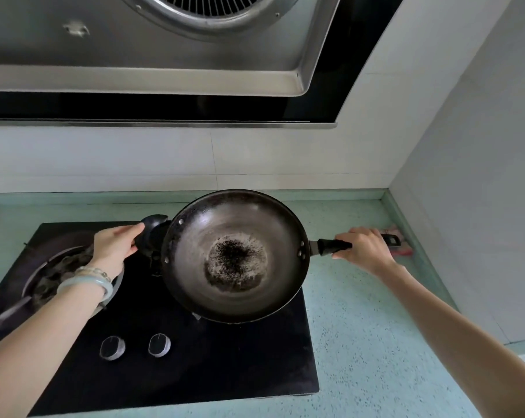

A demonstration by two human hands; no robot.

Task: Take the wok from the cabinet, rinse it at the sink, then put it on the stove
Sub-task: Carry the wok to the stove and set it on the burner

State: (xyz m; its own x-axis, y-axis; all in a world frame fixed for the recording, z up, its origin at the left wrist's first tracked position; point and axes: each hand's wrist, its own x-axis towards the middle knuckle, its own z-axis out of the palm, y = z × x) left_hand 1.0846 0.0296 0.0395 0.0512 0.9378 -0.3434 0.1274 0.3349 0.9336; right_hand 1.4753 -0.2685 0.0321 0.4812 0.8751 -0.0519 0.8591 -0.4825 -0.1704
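Wok (pixel 235 256) over stove (pixel 171 366), right hand (pixel 362 247) fingers closed on long handle (pixel 335 245), left hand (pixel 113 244) fingers gripping side handle (pixel 151 235), burnt patch in bottom

The wok (pixel 235 256) hides the right burner; range hood (pixel 152 43) cropped above.

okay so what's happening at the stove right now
A person is setting a dark round metal wok over the right burner of a black glass stove. The right hand grips its long black handle; the left hand holds the small black helper handle. A second pan sits on the left burner.
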